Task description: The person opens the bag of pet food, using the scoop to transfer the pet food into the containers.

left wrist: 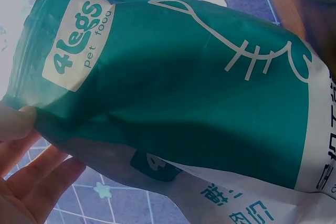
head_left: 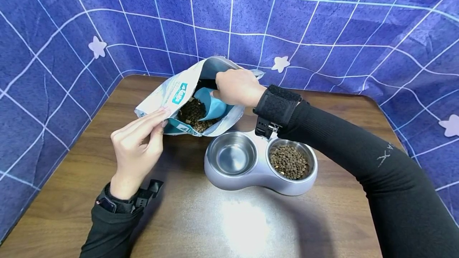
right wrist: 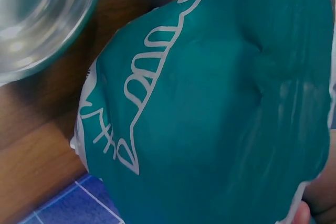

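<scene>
A white and teal pet food bag [head_left: 175,86] lies tilted with its mouth toward me, brown kibble [head_left: 191,110] showing inside. My left hand [head_left: 138,146] pinches the near left edge of the mouth between thumb and fingers. In the left wrist view the thumb [left wrist: 16,121] is on the teal face, with the fingers on the other side. Reaching into the mouth, my right hand [head_left: 238,86] grips a light blue scoop [head_left: 215,108], which rests against the kibble. The scoop's handle is hidden by that hand. The bag's teal side [right wrist: 199,98] fills the right wrist view.
A light grey double feeder [head_left: 247,180] stands just in front of the bag. Its left steel bowl [head_left: 233,154] shows bare metal; its right bowl holds kibble [head_left: 288,162]. Behind the wooden table [head_left: 172,218] hangs a blue gridded cloth [head_left: 215,11] with pale stars.
</scene>
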